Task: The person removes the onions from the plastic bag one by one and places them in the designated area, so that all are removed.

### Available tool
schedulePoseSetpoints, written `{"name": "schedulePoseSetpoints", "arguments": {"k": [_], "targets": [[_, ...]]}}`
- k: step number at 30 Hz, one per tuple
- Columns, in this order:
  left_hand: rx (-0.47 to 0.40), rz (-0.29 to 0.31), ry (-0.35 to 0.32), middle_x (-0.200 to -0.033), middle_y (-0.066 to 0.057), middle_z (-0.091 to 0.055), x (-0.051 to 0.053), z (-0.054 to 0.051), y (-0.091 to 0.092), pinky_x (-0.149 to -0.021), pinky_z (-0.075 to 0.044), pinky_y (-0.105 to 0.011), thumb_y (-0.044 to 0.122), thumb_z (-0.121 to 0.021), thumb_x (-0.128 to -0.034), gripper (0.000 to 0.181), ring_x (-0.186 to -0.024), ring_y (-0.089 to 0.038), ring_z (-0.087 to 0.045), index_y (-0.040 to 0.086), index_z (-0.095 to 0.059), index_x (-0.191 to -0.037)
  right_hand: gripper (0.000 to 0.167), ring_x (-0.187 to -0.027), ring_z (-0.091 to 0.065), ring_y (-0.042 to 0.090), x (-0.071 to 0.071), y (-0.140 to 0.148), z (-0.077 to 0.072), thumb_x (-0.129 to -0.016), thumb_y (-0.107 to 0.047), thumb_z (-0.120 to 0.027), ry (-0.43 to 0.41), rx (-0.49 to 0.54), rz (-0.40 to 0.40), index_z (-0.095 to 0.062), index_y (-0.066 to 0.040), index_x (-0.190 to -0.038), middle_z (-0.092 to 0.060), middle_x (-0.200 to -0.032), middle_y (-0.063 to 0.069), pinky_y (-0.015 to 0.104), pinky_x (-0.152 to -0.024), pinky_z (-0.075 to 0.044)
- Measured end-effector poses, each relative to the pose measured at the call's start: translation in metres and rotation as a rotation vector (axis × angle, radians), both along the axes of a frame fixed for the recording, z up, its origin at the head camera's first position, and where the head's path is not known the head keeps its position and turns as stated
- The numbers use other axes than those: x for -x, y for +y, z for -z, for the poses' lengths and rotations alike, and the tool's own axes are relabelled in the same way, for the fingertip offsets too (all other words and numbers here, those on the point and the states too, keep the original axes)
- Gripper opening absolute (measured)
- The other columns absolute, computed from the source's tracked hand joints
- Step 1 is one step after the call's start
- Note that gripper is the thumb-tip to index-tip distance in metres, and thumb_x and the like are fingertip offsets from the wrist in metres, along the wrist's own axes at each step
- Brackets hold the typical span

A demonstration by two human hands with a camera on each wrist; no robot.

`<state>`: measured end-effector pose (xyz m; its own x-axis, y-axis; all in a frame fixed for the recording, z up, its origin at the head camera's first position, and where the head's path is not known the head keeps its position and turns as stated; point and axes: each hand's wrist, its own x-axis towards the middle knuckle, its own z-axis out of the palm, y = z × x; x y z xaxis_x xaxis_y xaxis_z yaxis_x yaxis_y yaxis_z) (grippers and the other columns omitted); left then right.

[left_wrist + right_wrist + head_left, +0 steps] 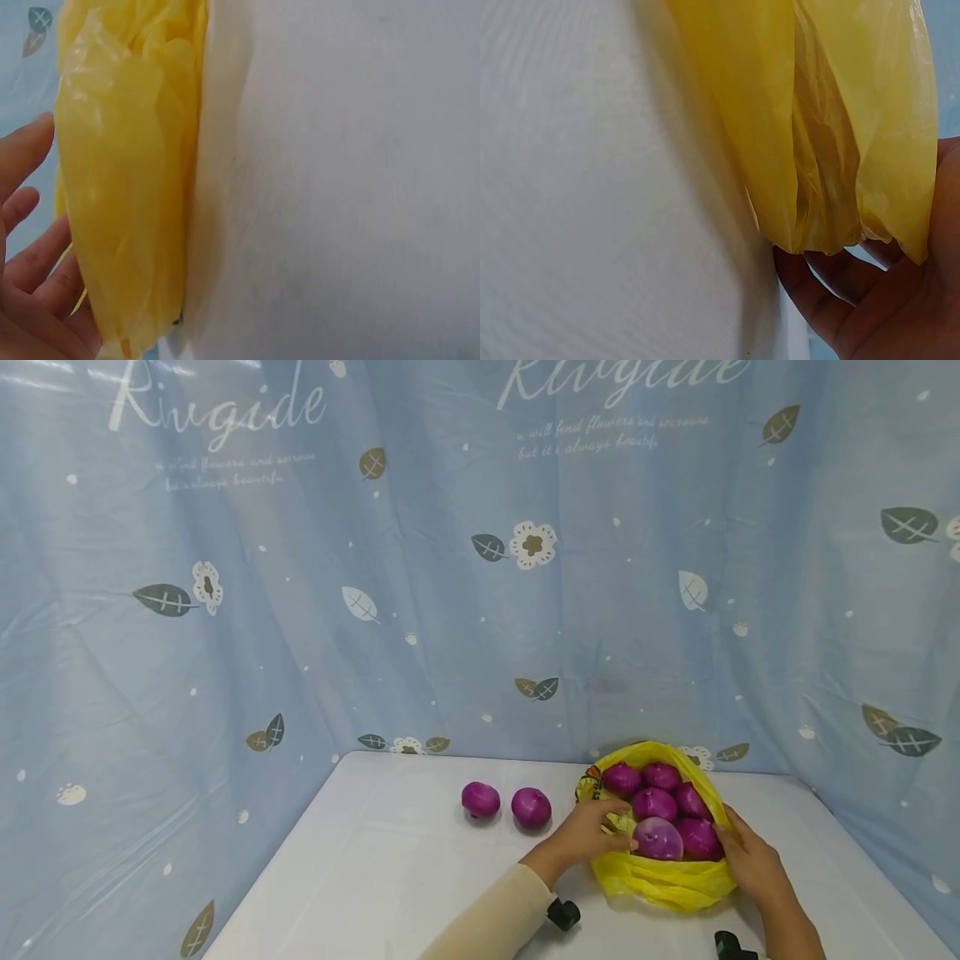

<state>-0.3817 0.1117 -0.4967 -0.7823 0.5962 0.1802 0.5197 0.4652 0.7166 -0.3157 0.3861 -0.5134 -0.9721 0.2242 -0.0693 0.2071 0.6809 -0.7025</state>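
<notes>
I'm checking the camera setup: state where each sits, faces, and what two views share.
Head: worn on the head, facing forward and down at the yellow plastic bag of round purple onions; left hand, right hand and forearms show.
Left wrist: worn there, facing the bag and white tabletop; part of the left hand shows at left.
Right wrist: worn there, facing bag and tabletop; part of the right hand shows lower right.
Shared by both wrist views: bag and tabletop.
</notes>
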Motion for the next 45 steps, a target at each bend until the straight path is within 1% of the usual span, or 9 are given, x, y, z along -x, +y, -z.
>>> {"name": "schedulePoseSetpoints", "arguments": {"k": [5, 11, 14, 18, 23, 28, 33, 39, 45], "targets": [[0.035, 0.002, -0.018, -0.123, 0.014, -0.06, 0.0, 0.004, 0.008, -0.075, -0.05, -0.018, 0.034, -0.077, -0.0839, 0.05, -0.095, -0.004, -0.06, 0.027, -0.061, -0.131, 0.072, -0.13, -0.013, 0.063, 0.001, 0.0, -0.001, -0.102, -0.055, -0.019, 0.002, -0.005, -0.011, 0.0, -0.009, -0.155, -0.012, -0.149, 0.038, 0.075, -0.098, -0.016], [0.08, 0.005, 0.001, -0.128, 0.016, -0.057, 0.0, 0.008, 0.014, -0.078, -0.051, -0.018, 0.032, -0.079, -0.0819, 0.055, -0.094, -0.003, -0.061, 0.032, -0.059, -0.133, 0.07, -0.131, -0.013, 0.062, 0.003, -0.001, -0.004, -0.103, -0.053, -0.018, 0.016, -0.016, -0.017, -0.001, -0.009, -0.155, -0.013, -0.149, 0.038, 0.074, -0.099, -0.016], [0.126, 0.025, 0.03, -0.13, 0.017, -0.055, -0.001, 0.011, 0.017, -0.082, -0.049, -0.019, 0.032, -0.081, -0.08, 0.062, -0.094, -0.002, -0.06, 0.034, -0.055, -0.136, 0.072, -0.13, -0.014, 0.063, 0.003, 0.001, -0.003, -0.103, -0.054, -0.018, 0.003, -0.024, -0.027, -0.001, -0.007, -0.154, -0.013, -0.148, 0.038, 0.074, -0.099, -0.017], [0.183, 0.062, 0.104, -0.131, 0.017, -0.053, -0.001, 0.011, 0.024, -0.088, -0.046, -0.019, 0.035, -0.081, -0.0794, 0.066, -0.102, -0.002, -0.058, 0.034, -0.052, -0.138, 0.074, -0.129, -0.014, 0.064, 0.002, 0.004, -0.004, -0.102, -0.056, -0.017, -0.017, -0.032, -0.034, 0.0, -0.006, -0.154, -0.013, -0.147, 0.039, 0.075, -0.098, -0.018], [0.249, 0.06, 0.168, -0.129, 0.019, -0.054, -0.002, 0.012, 0.032, -0.093, -0.044, -0.021, 0.043, -0.078, -0.081, 0.066, -0.112, -0.001, -0.053, 0.035, -0.05, -0.14, 0.075, -0.128, -0.015, 0.064, 0.003, 0.005, -0.004, -0.101, -0.058, -0.016, -0.007, -0.044, -0.046, -0.001, -0.006, -0.154, -0.013, -0.147, 0.04, 0.075, -0.097, -0.018], [0.276, 0.059, 0.16, -0.129, 0.02, -0.053, -0.007, 0.014, 0.037, -0.097, -0.043, -0.025, 0.047, -0.076, -0.0816, 0.066, -0.117, -0.002, -0.05, 0.036, -0.049, -0.14, 0.074, -0.129, -0.015, 0.064, 0.002, 0.004, -0.002, -0.102, -0.056, -0.016, -0.011, -0.046, -0.039, -0.003, -0.005, -0.153, -0.014, -0.146, 0.04, 0.075, -0.098, -0.019], [0.246, 0.02, 0.114, -0.13, 0.018, -0.053, -0.008, 0.015, 0.035, -0.096, -0.045, -0.027, 0.047, -0.078, -0.0802, 0.068, -0.118, -0.004, -0.05, 0.037, -0.048, -0.141, 0.073, -0.128, -0.017, 0.064, 0.002, 0.004, -0.001, -0.102, -0.054, -0.015, 0.0, -0.064, -0.053, -0.004, -0.003, -0.153, -0.016, -0.145, 0.04, 0.074, -0.098, -0.019], [0.139, -0.014, 0.02, -0.136, 0.012, -0.048, -0.007, 0.016, 0.028, -0.091, -0.048, -0.028, 0.043, -0.081, -0.0773, 0.082, -0.117, -0.006, -0.051, 0.04, -0.037, -0.146, 0.072, -0.129, -0.016, 0.063, 0.001, 0.002, -0.003, -0.103, -0.053, -0.015, -0.004, -0.07, -0.047, -0.003, -0.003, -0.153, -0.015, -0.146, 0.04, 0.074, -0.099, -0.019], [0.037, -0.051, 0.036, -0.13, 0.012, -0.048, -0.007, 0.012, 0.016, -0.087, -0.049, -0.026, 0.042, -0.086, -0.0721, 0.077, -0.109, -0.005, -0.051, 0.037, -0.045, -0.138, 0.074, -0.129, -0.014, 0.063, 0.002, 0.003, -0.003, -0.102, -0.055, -0.015, -0.019, -0.065, -0.044, -0.002, -0.003, -0.153, -0.014, -0.146, 0.039, 0.074, -0.099, -0.017]]}}
